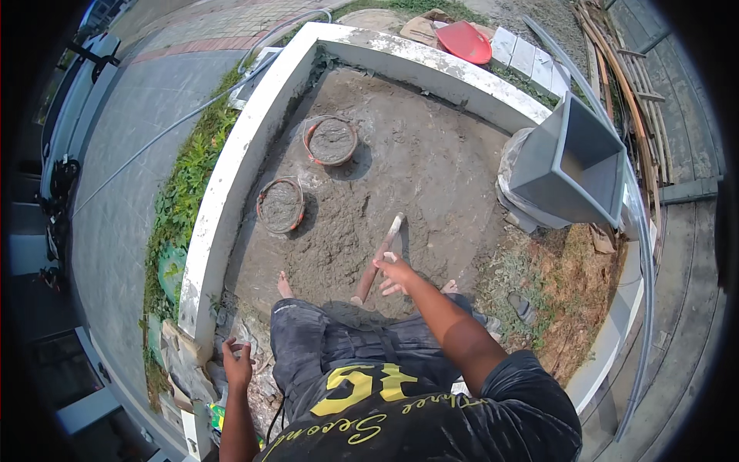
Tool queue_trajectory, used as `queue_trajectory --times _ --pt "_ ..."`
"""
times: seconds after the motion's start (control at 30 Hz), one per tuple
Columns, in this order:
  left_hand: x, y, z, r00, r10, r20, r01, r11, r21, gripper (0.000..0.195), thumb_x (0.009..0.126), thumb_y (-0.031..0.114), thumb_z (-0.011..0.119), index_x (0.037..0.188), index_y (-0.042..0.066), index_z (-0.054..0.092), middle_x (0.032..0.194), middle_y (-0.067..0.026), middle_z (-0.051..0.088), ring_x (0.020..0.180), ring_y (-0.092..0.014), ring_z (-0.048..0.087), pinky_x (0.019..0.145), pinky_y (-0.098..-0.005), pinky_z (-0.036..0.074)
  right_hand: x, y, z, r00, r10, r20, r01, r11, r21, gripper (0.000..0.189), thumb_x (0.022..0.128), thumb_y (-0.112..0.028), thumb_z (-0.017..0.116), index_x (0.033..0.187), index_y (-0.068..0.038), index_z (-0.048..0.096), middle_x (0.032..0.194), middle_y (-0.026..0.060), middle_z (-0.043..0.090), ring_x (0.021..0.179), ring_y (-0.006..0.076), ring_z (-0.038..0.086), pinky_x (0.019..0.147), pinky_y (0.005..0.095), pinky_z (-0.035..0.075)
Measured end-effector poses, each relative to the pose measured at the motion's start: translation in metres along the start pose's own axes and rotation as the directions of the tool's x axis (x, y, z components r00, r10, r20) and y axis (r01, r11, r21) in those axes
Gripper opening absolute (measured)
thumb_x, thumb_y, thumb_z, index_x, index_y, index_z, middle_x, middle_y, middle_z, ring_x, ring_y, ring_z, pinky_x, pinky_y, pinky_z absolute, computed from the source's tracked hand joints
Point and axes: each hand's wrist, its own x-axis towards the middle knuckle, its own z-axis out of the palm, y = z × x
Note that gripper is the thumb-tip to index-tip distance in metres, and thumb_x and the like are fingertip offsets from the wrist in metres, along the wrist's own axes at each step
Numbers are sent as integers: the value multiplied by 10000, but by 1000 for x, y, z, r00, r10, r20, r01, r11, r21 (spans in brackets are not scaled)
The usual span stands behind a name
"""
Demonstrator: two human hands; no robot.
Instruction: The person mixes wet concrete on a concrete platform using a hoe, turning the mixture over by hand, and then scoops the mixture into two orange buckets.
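Observation:
My right hand [396, 275] is over a wooden tool handle [368, 279], fingers spread and gripping nothing. I cannot tell whether it touches the wood. The handle's pale end points away from me; any tool head is hidden. Wet grey mortar [329, 231] lies around it between my bare feet. Low on the left, my left hand [236, 365] is empty with loosely bent fingers. Ahead to the left stand two buckets filled with mortar, the nearer bucket [280, 205] and the farther bucket [331, 141].
A low white-painted wall [231, 185] borders the mortar bed on the left and far sides. At right, a grey square-mouthed container [568, 167] leans on a pale wrapped base. Beyond the wall lie a red basin [465, 43] and pale blocks [528, 60]. Dry grass [568, 277] covers the right corner.

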Motion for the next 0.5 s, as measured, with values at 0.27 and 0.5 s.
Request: queue_trajectory --times 0.27,0.5 --pt "-88 73 100 995 8 98 -25 986 168 484 917 224 733 1254 -28 494 967 -152 644 635 -223 654 531 -363 544 -156 171 -389 858 -174 -484 304 931 204 280 949 -238 687 1149 -70 587 882 92 640 604 218 636 492 358 547" --pt "-94 153 119 857 -267 441 223 963 152 364 899 264 751 1098 11 578 895 -124 684 623 -230 679 512 -362 516 -266 440 -612 665 256 -701 -240 963 123 329 903 -244 648 1212 -140 602 819 109 649 672 284 642 583 434 556"
